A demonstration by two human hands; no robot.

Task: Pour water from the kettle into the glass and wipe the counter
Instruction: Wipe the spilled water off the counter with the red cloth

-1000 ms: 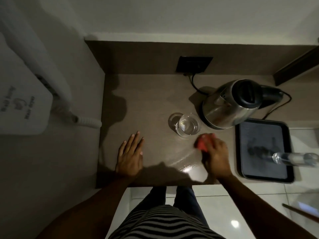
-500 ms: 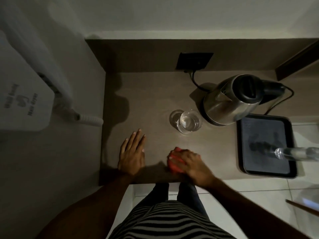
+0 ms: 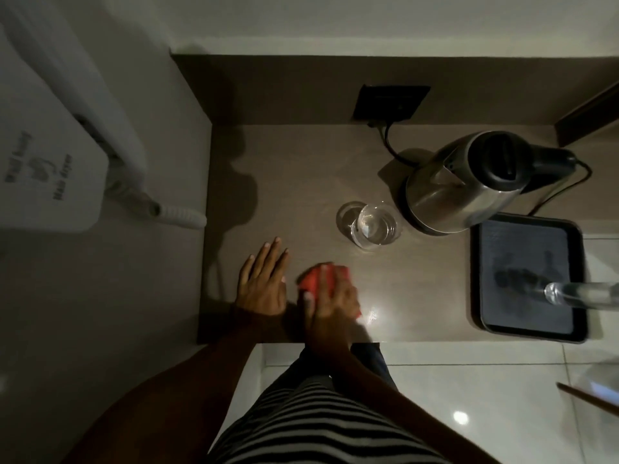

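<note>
**A:** What have I got on the feed?

**B:** I'm looking down at a brown bench (image 3: 301,169). My right hand (image 3: 330,299) lies on a red cloth (image 3: 313,279), palm down and fingers spread over it, pressing it onto the surface rather than clenching it. The cloth pokes out ahead of the fingertips.

**A:** And the other hand?

**B:** My left hand (image 3: 263,283) is just beside the right, on its left, flat on the bench with fingers straight and released, grasping nothing. The two are nearly touching at the thumb side.

**A:** Where are the task's things?

**B:** The glass (image 3: 373,227) stands upright ahead of the right hand and a little to its right, apart from it. It seems to hold water, though the dim light makes the level hard to read. The kettle (image 3: 465,182) sits farther right and beyond, close behind the glass, lid shut, its cord (image 3: 388,142) running to a dark wall socket (image 3: 390,102).

**A:** Anything else?

**B:** A black tray (image 3: 475,279) lies well to the right of the hand, at the bench's end.
</note>
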